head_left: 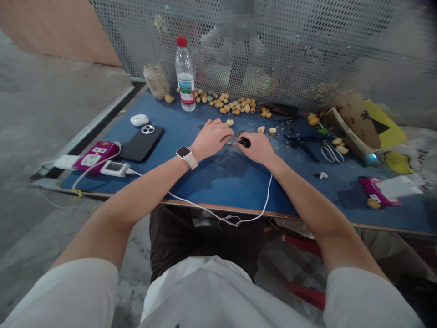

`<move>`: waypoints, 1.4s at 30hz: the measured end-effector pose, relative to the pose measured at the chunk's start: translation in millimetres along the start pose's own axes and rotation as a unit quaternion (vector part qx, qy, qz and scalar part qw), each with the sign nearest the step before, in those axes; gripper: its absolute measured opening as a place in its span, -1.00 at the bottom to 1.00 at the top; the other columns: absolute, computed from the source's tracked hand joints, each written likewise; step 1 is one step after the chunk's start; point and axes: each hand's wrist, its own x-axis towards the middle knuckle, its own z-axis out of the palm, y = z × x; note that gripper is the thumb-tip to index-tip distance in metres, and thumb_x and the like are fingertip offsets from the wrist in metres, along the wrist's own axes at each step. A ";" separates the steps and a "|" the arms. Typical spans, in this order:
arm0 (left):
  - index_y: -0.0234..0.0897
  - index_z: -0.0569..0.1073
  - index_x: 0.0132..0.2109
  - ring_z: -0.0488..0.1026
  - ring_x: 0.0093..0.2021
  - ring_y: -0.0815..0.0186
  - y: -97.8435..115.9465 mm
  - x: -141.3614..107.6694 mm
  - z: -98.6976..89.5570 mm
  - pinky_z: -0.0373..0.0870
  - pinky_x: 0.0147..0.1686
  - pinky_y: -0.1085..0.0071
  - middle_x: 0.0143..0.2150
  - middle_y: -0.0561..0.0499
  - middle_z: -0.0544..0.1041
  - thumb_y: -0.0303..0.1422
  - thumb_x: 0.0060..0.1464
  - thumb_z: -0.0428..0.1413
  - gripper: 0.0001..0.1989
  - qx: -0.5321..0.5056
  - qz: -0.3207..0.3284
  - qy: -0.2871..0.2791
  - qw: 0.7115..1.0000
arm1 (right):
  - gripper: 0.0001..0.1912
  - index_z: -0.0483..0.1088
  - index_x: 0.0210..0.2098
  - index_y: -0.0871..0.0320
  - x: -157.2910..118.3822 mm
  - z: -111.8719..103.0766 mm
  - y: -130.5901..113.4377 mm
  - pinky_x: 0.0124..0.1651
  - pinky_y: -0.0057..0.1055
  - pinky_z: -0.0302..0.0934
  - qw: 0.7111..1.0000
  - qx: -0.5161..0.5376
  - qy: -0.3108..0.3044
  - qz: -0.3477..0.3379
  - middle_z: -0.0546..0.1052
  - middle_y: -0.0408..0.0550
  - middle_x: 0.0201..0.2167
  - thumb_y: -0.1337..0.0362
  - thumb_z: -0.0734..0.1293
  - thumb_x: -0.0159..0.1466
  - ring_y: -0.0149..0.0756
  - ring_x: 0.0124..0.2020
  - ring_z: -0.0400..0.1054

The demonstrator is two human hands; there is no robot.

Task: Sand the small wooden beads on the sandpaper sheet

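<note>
My right hand (257, 148) pinches a small dark lump (244, 142) at its fingertips, above the blue tabletop (218, 182). My left hand (211, 139) reaches across to it, fingers curled close by, and a smartwatch (186, 157) sits on that wrist. Whether those fingers hold something small is hard to tell. One round yellow fruit (230, 122) lies just beyond my left fingers. Further back is a scattered group of similar small yellow fruits (235, 105).
A water bottle (185, 75) stands at the back. On the left are a black phone (141, 143), a magenta power strip (95, 155) and an earbud case (139, 120). Dark pliers (303, 146) and scissors (331, 154) lie right. A white cable (218, 207) droops over the table's front edge.
</note>
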 end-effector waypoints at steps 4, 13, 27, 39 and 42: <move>-0.23 0.74 0.34 0.63 0.30 -0.18 4.7 1.9 -10.4 0.52 0.36 -0.14 0.30 -0.25 0.77 -0.41 0.64 0.11 -0.63 0.035 -0.038 -0.041 0.998 | -0.65 0.62 -0.09 0.06 0.6 1.5 -1.9 -0.05 -0.11 0.27 1.000 0.002 -0.002 0.019 0.78 0.18 -0.13 -0.06 0.38 0.61 0.15 -0.08 0.64; -0.29 0.49 0.58 0.61 0.46 -0.44 -29.5 -48.3 -92.4 0.59 0.41 -0.20 0.46 -0.45 0.63 -0.02 0.55 0.26 -0.33 0.201 -0.312 -0.211 0.904 | -0.47 0.67 -0.08 0.08 2.8 2.3 -4.5 -0.08 -0.07 0.32 1.000 0.015 -0.007 0.023 0.80 0.23 -0.13 -0.22 0.32 0.64 0.18 -0.10 0.65; -0.16 0.62 0.07 0.57 0.38 -0.39 -127.8 -140.5 -111.4 0.34 0.46 -0.10 -0.30 0.01 0.58 -0.10 -0.19 0.66 -0.30 -0.115 -0.391 0.111 0.907 | -0.43 0.66 -0.13 0.04 2.4 7.3 -7.8 -0.06 -0.06 0.37 0.998 0.055 0.009 0.007 0.81 0.18 -0.16 -0.31 0.35 0.63 0.16 -0.12 0.68; -0.14 0.54 0.18 0.73 0.19 -0.23 -105.3 -54.2 -85.3 0.69 0.31 -0.40 -0.08 -0.20 0.76 0.11 0.27 0.04 -0.44 -0.561 -0.285 0.038 0.776 | -0.42 0.65 -0.12 0.06 2.6 5.8 -5.4 -0.13 -0.11 0.29 0.998 0.060 0.007 0.020 0.79 0.18 -0.19 -0.31 0.34 0.62 0.11 -0.17 0.64; -0.15 0.56 0.20 0.76 0.22 -0.21 -96.8 -60.7 -67.0 0.75 0.26 -0.31 -0.03 -0.18 0.78 -0.06 0.18 0.14 -0.48 -0.564 -0.275 0.038 0.778 | -0.44 0.65 -0.14 0.06 1.9 6.9 -5.1 -0.09 -0.09 0.31 0.998 0.055 0.011 0.018 0.79 0.18 -0.18 -0.28 0.36 0.62 0.13 -0.15 0.65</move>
